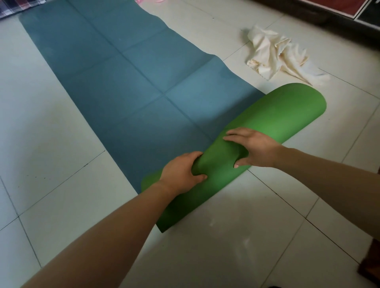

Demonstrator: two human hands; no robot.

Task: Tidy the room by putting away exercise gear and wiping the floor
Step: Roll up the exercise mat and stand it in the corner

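Note:
A long exercise mat (127, 82) lies flat on the pale tiled floor, blue-grey on top. Its near end is curled over into a loose roll (273, 111) that shows the green underside. My left hand (183, 174) grips the near part of the roll, fingers over the top and thumb dug into the green side. My right hand (253, 148) presses on the roll's middle, fingers spread over the top and thumb tucked under the fold. A crumpled cream cloth (275, 55) lies on the tiles beyond the roll's far end.
Dark wooden furniture (320, 12) runs along the far right. A checked fabric (12, 6) shows at the top left corner, something pink (148, 1) at the top edge. Another brown piece of furniture (372, 265) stands at the right edge.

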